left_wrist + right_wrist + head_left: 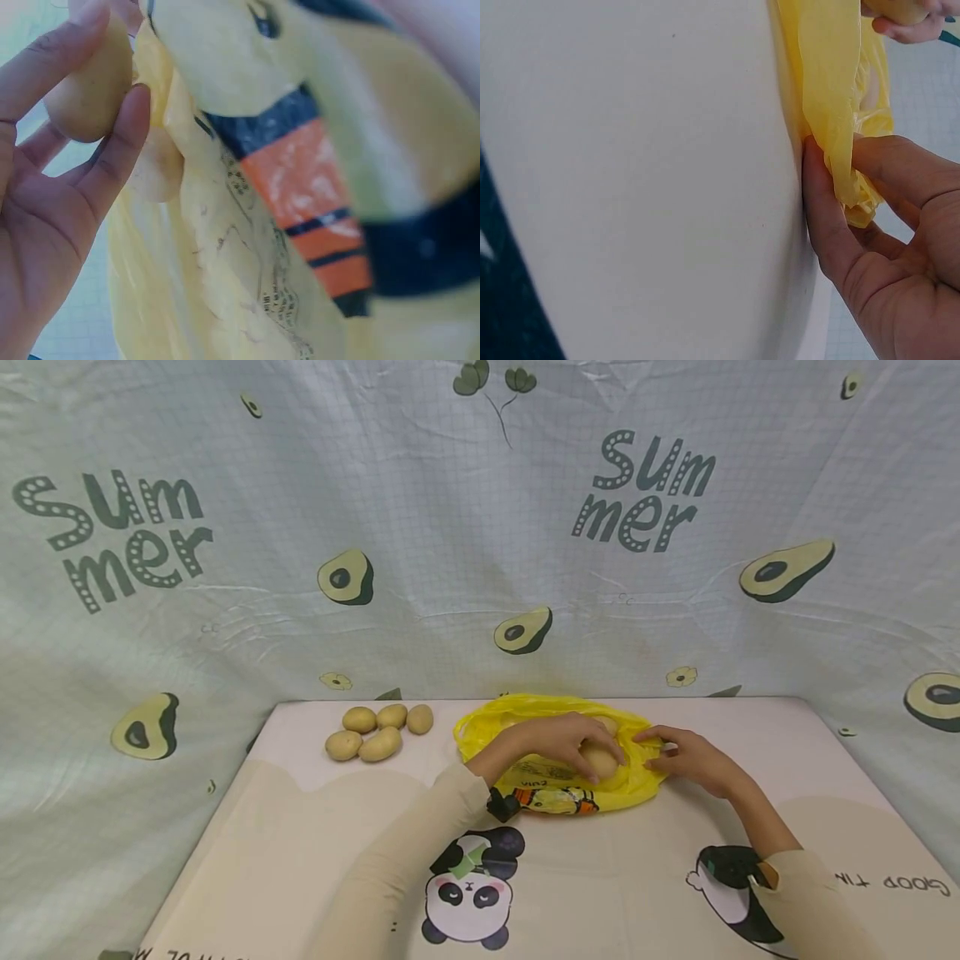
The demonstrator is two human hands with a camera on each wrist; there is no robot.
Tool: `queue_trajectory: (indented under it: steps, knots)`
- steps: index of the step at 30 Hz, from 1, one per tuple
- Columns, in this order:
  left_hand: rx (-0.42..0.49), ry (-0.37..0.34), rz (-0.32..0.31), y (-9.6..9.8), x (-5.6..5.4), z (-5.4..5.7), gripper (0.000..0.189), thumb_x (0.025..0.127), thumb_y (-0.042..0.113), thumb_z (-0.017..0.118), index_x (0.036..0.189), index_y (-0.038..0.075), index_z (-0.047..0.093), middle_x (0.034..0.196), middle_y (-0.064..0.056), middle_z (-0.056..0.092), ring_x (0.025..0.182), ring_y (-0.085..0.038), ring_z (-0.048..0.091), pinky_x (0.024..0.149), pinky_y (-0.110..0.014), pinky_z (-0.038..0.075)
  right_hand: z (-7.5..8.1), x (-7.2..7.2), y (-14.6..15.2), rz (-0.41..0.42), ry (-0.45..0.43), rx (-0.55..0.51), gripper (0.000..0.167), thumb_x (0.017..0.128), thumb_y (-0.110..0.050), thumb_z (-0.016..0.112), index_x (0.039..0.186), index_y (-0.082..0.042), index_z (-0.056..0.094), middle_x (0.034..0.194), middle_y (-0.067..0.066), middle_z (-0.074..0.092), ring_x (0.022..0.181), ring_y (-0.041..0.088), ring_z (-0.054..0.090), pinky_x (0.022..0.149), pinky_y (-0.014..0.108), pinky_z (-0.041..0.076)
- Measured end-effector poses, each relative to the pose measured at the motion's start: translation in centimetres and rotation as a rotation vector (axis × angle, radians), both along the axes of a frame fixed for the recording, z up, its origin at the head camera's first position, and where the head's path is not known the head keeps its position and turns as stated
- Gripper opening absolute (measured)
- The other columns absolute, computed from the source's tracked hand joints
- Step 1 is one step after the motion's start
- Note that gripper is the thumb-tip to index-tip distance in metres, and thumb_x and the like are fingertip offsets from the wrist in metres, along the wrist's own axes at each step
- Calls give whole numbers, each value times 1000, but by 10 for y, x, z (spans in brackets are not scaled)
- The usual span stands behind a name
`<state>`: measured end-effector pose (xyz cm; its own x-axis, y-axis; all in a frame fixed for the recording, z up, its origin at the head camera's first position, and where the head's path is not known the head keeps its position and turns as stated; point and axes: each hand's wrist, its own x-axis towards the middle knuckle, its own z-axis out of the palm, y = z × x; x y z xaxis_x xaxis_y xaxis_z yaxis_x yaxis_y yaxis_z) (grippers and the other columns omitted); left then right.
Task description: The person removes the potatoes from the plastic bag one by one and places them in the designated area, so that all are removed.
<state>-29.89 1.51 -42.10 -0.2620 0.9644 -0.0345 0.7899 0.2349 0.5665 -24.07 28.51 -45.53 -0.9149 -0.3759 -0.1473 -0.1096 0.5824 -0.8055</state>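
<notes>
A yellow plastic bag (630,789) with printed figures lies with its mouth spread near the table's far edge. Over its opening my left hand (566,739) grips a potato (96,94) between thumb and fingers. Just beyond that one, another potato (159,169) shows against the bag in the left wrist view. My right hand (692,760) pinches the bag's right side, and the yellow film bunches between thumb and fingers (829,217) in the right wrist view. Much of the bag's inside is hidden behind my left hand.
To the left of the bag sit several potatoes (380,744) in a loose group. The pale table (300,860) carries panda prints. Behind it hangs a curtain (420,527) printed with avocados, close to the table's far edge.
</notes>
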Motion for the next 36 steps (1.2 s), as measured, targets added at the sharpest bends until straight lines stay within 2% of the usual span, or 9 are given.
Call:
queue_trajectory:
  steps: [6, 13, 18, 23, 31, 36]
  knots:
    - [26, -3, -20, 0, 5, 6, 49, 87, 23, 83, 133, 17, 68, 122, 2, 63, 103, -8, 55, 90, -16, 45, 1, 1, 1, -1, 3, -10, 44, 96, -11, 67, 137, 3, 56, 153, 33, 36, 131, 54, 45, 94, 43, 55]
    - [-19, 7, 37, -5, 11, 9, 45, 87, 30, 82, 130, 21, 71, 127, 7, 64, 102, -6, 54, 87, -14, 45, 1, 2, 2, -9, 0, -7, 44, 96, -11, 67, 136, 3, 56, 152, 33, 37, 130, 52, 47, 92, 39, 55]
    - [-6, -10, 71, -10, 15, 10, 44, 88, 29, 82, 130, 21, 71, 129, 9, 65, 103, -6, 55, 87, -15, 45, 2, 4, 1, -6, 3, -15, 44, 96, -10, 67, 136, 4, 56, 151, 33, 38, 130, 51, 46, 90, 34, 55]
    - [11, -18, 95, -17, 19, 10, 43, 88, 26, 82, 129, 20, 71, 129, 9, 66, 102, -6, 56, 86, -17, 46, 3, 6, -1, 8, 20, -16, 43, 96, -10, 66, 135, 5, 56, 150, 34, 39, 130, 50, 45, 92, 38, 55]
    - [37, -8, 121, -30, 26, 10, 43, 86, 25, 83, 127, 17, 73, 126, 7, 69, 101, -5, 58, 87, -16, 47, 2, 7, -3, 3, 16, -21, 44, 96, -10, 67, 135, 5, 56, 151, 33, 39, 130, 49, 46, 92, 38, 55]
    - [64, -2, 153, -38, 28, 12, 43, 85, 23, 84, 126, 16, 73, 126, 7, 70, 104, -4, 59, 88, -17, 48, 2, 7, -4, -18, -1, -14, 44, 95, -10, 68, 136, 3, 57, 152, 32, 38, 131, 49, 45, 95, 42, 55]
